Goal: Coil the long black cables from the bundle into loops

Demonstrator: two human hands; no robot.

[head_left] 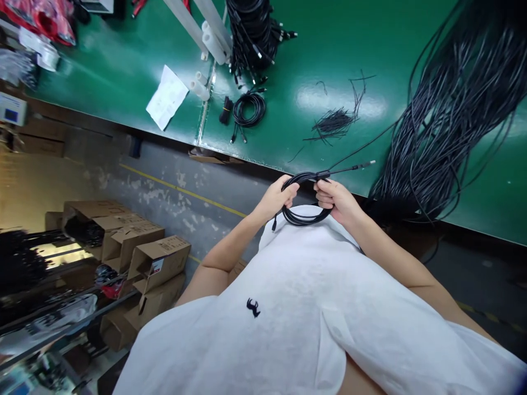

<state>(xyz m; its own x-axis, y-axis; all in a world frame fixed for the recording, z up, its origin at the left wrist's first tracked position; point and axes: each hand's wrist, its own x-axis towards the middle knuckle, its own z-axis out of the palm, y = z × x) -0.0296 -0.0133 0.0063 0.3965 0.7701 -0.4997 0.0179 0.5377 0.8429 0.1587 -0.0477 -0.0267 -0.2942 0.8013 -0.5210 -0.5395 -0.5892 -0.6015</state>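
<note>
A coiled black cable (305,220) hangs between my hands, just in front of the table edge. My left hand (282,196) is closed round the coil's left side. On the opposite side, my right hand (334,198) grips the coil near its top right. One plug end (365,164) sticks out to the right, and another connector dangles by my left hand. From the coil a thin strand runs up toward the big bundle of loose black cables (448,120) at the right. A finished-looking cable coil (249,108) lies on the table beside a small black tied bundle (225,109).
On the green table (135,55) are short black ties (333,122), a white paper (167,97), white tubes (214,41) and a tall stack of coiled cables (251,33). Cardboard boxes (160,255) stand on the floor at the left, near a rack.
</note>
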